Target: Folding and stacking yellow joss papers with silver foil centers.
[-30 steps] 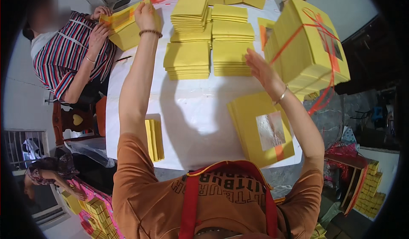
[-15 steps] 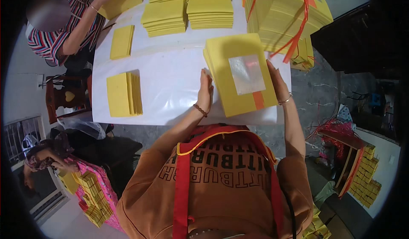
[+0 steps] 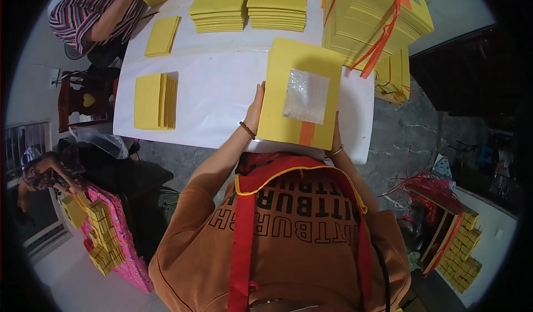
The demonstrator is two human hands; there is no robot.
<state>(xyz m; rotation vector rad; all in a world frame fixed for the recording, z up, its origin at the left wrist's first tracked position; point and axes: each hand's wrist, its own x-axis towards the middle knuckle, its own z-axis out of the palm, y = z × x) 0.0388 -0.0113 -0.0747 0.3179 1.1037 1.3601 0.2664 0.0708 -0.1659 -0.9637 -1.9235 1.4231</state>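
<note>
Here was the yellow stack (image 3: 300, 92), up at the table's (image 3: 216, 78) near edge, toward the right corner, flanked by both hands! The left hand's (image 3: 255, 110) fingers lay straight and close together against its side; the right hand (image 3: 336, 138) was mostly hidden, its fingers impossible to read. Uneven pressure could have let the middle pieces slip, and with that edge so close, some might have hit the floor (image 3: 395, 130).
</note>
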